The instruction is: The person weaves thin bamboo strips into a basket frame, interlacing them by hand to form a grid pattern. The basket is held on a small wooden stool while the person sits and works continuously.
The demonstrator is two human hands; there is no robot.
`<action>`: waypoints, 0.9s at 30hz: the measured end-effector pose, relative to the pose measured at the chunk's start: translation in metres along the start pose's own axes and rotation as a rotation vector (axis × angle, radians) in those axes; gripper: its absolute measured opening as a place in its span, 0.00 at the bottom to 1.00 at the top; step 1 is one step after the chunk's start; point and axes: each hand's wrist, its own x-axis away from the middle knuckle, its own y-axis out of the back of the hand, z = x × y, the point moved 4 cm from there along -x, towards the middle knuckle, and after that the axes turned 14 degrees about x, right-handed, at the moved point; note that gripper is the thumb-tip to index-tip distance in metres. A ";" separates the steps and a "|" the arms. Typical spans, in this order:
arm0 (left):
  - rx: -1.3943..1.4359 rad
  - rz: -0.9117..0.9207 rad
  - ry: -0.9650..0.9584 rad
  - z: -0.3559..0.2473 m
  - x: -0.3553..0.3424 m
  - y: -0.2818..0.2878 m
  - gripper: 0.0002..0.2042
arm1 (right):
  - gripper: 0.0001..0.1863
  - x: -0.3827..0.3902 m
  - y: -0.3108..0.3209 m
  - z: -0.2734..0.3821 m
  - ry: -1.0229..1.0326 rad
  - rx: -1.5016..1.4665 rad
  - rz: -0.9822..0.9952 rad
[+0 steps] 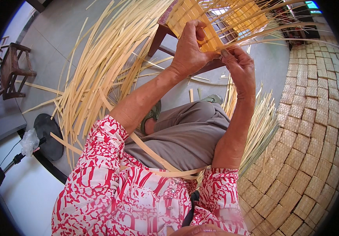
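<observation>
At the top centre, a half-woven yellow bamboo basket (205,28) rests tilted on a dark reddish wooden stool (159,37). Long loose strips (279,27) stick out from it to the right. My left hand (192,50) is closed on the near left edge of its woven wall, fingers curled over and thumb stretched toward the right hand. Thumb and forefinger of my right hand (238,65) pinch the basket's near corner; its other fingers are bent. The exact strip under the right fingertips is too small to make out.
Piles of split bamboo strips (102,59) cover the floor at left and beside my right leg. Some strips (157,159) lie across my lap. Rows of woven blocks (301,149) fill the right side. A small wooden chair (17,70) and a round black base (48,135) stand at left.
</observation>
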 end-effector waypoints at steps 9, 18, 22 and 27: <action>-0.036 -0.016 -0.056 -0.002 0.001 -0.001 0.39 | 0.05 -0.002 0.003 -0.002 -0.011 -0.002 0.000; -0.137 -0.088 -0.015 0.001 0.023 0.012 0.39 | 0.05 -0.002 0.005 -0.007 -0.013 0.043 -0.019; -0.174 -0.118 -0.067 0.005 0.020 0.006 0.35 | 0.05 -0.002 0.005 -0.008 -0.007 0.002 -0.034; -0.159 -0.145 -0.007 0.006 0.023 0.008 0.32 | 0.05 -0.002 0.004 -0.007 -0.022 -0.006 -0.031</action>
